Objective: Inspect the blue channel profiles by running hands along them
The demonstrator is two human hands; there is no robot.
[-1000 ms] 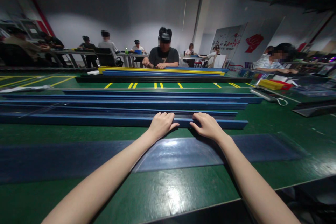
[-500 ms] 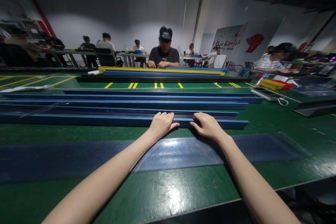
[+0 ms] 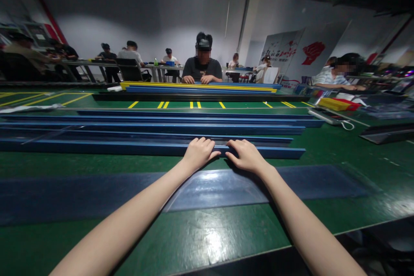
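Note:
A long blue plastic channel strip point(image 3: 129, 148) lies across the green table, nearest to me among several such strips. My left hand point(image 3: 199, 154) is closed over it, fingers curled over the top edge and thumb along the front. Just to the right, my right hand point(image 3: 244, 155) grips the same strip in a like way, its fingertips hidden behind the edge. A small gap separates the two thumbs. Under my forearms a flat clear plastic sheet point(image 3: 220, 187) lies on the table.
More blue strips point(image 3: 194, 123) lie behind, then a black strip point(image 3: 194, 97) and yellow and blue strips point(image 3: 200, 87) before a person point(image 3: 202, 67) opposite. On the right are a white power bank point(image 3: 326, 117) with a cord, a yellow packet point(image 3: 334, 104) and dark strips point(image 3: 388, 131).
My right hand has slid left along the blue channel strip, closer to my left hand. The left hand stays in about the same place.

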